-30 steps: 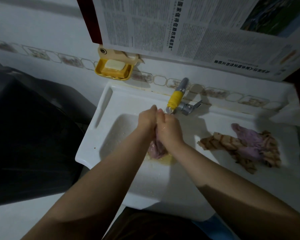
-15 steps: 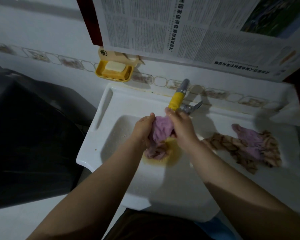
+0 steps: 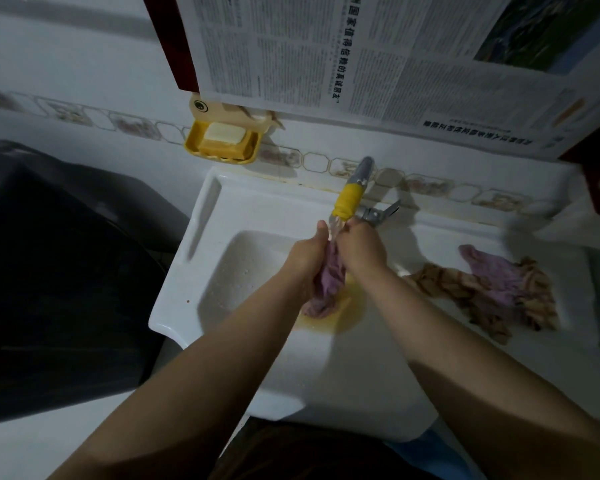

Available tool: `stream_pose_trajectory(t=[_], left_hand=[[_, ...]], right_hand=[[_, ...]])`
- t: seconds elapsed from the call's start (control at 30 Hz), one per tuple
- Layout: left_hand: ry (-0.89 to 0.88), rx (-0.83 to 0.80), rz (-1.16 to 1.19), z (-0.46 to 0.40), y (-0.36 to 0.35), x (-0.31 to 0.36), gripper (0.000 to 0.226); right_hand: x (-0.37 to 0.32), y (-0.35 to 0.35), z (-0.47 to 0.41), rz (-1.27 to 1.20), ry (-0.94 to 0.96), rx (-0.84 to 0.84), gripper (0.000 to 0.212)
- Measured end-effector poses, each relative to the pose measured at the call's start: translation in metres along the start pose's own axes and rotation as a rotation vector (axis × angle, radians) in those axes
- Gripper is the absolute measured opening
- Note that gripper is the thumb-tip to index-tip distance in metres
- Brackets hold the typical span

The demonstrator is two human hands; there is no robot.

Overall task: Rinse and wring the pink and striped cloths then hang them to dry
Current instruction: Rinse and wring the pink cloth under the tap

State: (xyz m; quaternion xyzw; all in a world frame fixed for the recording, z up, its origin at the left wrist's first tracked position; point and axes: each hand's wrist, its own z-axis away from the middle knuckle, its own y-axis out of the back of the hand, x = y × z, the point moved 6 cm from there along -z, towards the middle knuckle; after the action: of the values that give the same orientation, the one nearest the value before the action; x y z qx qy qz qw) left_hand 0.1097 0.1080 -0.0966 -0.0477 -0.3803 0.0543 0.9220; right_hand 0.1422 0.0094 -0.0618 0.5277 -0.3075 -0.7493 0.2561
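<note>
- sink [image 3: 201, 258] sits against the wall, tap [image 3: 349, 197] at its back edge
- both hands, left hand [image 3: 307, 256] and right hand [image 3: 362, 251], are side by side right under the tap, cloth [image 3: 326, 282] between them hanging into the basin
- cloth pile [image 3: 492, 289] on the ledge to the right
- soap dish [image 3: 222, 142] on the wall, up left of the tap
- newspaper [image 3: 378, 57] hangs above

I see my left hand [image 3: 307, 252] and right hand [image 3: 362, 251] squeezing a pink cloth [image 3: 328, 287] just under the yellow tap [image 3: 349, 199], over the white sink [image 3: 236, 271]. Right of the tap lies a striped cloth [image 3: 465, 289].
</note>
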Motion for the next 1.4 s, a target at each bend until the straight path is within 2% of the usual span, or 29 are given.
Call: stream_pose_trajectory(t=[0.07,0.13,0.17,0.23,0.33,0.4,0.43,0.5,0.57,0.67,0.7,0.77,0.83,0.93,1.07,1.17,1.23,1.33,1.4], left_hand=[[-0.075,-0.028,-0.166,0.003,0.004,0.008,0.074],[-0.019,-0.133,-0.146,0.003,0.009,0.013,0.082],[0.027,-0.21,-0.122,0.006,0.01,0.014,0.086],[0.091,-0.323,-0.165,0.009,0.011,0.013,0.083],[-0.03,-0.287,-0.404,0.009,0.013,0.023,0.061],[-0.133,-0.277,-0.466,0.009,0.014,0.029,0.054],[-0.15,-0.287,-0.437,0.008,0.015,0.028,0.056],[-0.152,-0.339,-0.302,0.006,0.018,0.024,0.068],[-0.194,-0.382,-0.281,0.003,0.022,0.019,0.069],[-0.24,-0.455,-0.455,0.007,0.029,-0.007,0.038],[-0.254,-0.455,-0.503,0.005,0.03,-0.017,0.034],[-0.279,-0.362,-0.593,0.001,0.035,-0.025,0.043],[-0.274,-0.267,-0.61,-0.003,0.045,-0.025,0.042],[-0.244,-0.144,-0.664,0.0,0.066,-0.017,0.019],[-0.261,-0.041,-1.146,0.01,0.082,-0.013,0.021],[-0.222,0.053,-1.291,0.015,0.094,-0.011,0.025],[-0.233,0.115,-1.309,0.02,0.103,-0.005,0.027],[-0.253,0.229,-1.25,0.025,0.121,0.007,0.022],[-0.209,0.254,-1.161,0.023,0.131,0.011,0.019]], right_hand=[[0.016,0.001,-0.014,-0.281,-0.117,-0.152,0.028],[0.019,-0.006,-0.011,-0.623,-0.169,-0.319,0.034],[0.019,-0.011,-0.005,-0.709,-0.189,-0.414,0.038],[0.015,-0.02,0.004,-0.57,-0.083,-0.596,0.042],[0.021,-0.027,0.008,-0.084,0.163,-0.71,0.048],[0.016,-0.024,0.009,0.028,0.205,-0.73,0.027],[0.012,-0.02,0.009,-0.001,0.193,-0.708,0.02],[0.012,-0.016,0.01,-0.188,0.071,-0.639,0.023],[0.023,-0.019,0.007,-0.525,-0.135,-0.56,0.027],[0.034,-0.026,0.008,-1.039,-0.387,-0.536,0.026],[0.032,-0.025,0.008,-1.146,-0.427,-0.547,0.025],[0.031,-0.027,0.01,-1.201,-0.474,-0.582,0.022],[0.039,-0.036,0.012,-1.179,-0.504,-0.601,0.019],[0.064,-0.061,0.012,-0.984,-0.522,-0.688,0.024],[0.112,-0.103,0.018,-0.385,-0.557,-0.691,0.016],[0.137,-0.127,0.01,-0.004,-0.397,-0.699,0.047],[0.14,-0.135,0.004,-0.011,-0.354,-0.673,0.055],[0.149,-0.145,0.0,-0.246,-0.568,-0.525,0.034],[0.169,-0.164,-0.01,-0.196,-0.614,-0.526,0.042]])
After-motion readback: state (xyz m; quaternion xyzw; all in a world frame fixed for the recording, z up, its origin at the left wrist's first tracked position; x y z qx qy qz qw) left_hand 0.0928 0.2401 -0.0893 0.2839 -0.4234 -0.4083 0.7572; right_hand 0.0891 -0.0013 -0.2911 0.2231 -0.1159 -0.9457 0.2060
